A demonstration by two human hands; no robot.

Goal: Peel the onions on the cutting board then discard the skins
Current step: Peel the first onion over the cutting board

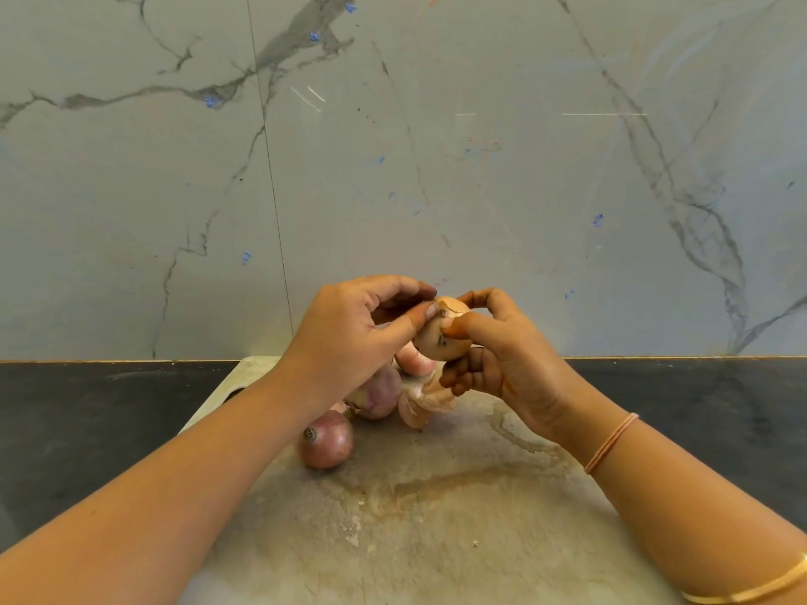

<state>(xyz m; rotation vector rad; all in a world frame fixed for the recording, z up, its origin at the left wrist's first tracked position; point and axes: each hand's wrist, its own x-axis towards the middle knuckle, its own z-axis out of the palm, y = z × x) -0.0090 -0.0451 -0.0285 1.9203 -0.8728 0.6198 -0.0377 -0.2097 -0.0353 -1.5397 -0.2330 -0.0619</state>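
Gripping the onion (439, 342) mid-frame, your right hand (506, 355) steadied it; left hand (349, 338) pinched the top skin (452, 305) (papery, tears easily).

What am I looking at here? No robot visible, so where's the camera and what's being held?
No machine: a person's two bare hands, filmed by one wide-angle camera worn on the head, looking forward and down. The right hand grips a pale onion in the air; the left hand pinches the skin at its top. Below lies a stained cutting board on a dark counter, with a reddish onion, a second onion behind it, and loose skins. Behind is a marbled wall.
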